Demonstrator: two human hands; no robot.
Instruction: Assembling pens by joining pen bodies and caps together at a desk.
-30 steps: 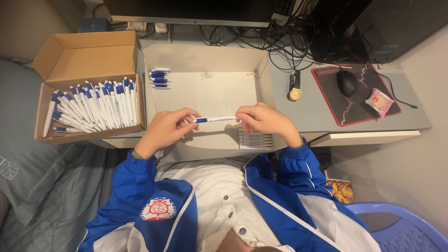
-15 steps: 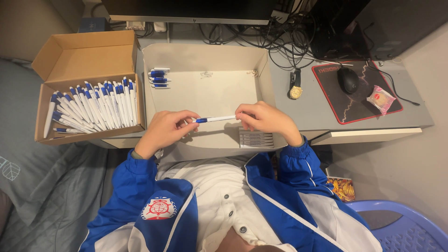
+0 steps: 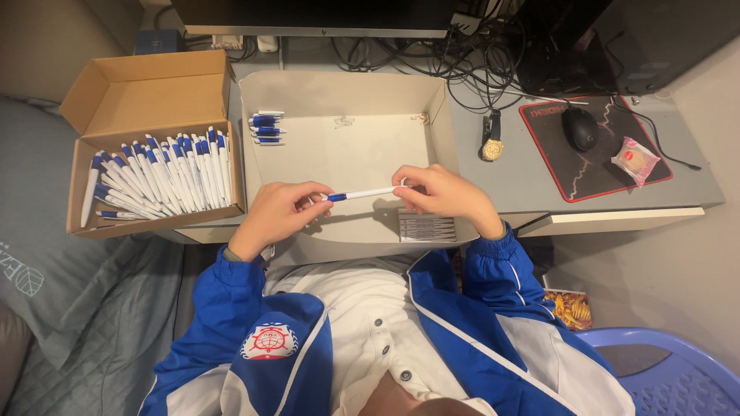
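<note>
A white pen with a blue end [image 3: 362,194] is held level between both hands, above a shallow white box [image 3: 343,92]. My left hand [image 3: 279,212] pinches the blue end. My right hand [image 3: 443,194] grips the white end. A few blue and white pen parts [image 3: 265,127] lie in the box's far left corner. A small stack of white pieces [image 3: 426,228] sits in its near right corner, just below my right hand.
A brown cardboard box [image 3: 146,100] at the left holds several white and blue pens [image 3: 158,177]. To the right lie a wristwatch [image 3: 491,139], a mouse [image 3: 579,128] on a black pad, and a wrapped snack [image 3: 636,159]. Cables run along the back of the desk.
</note>
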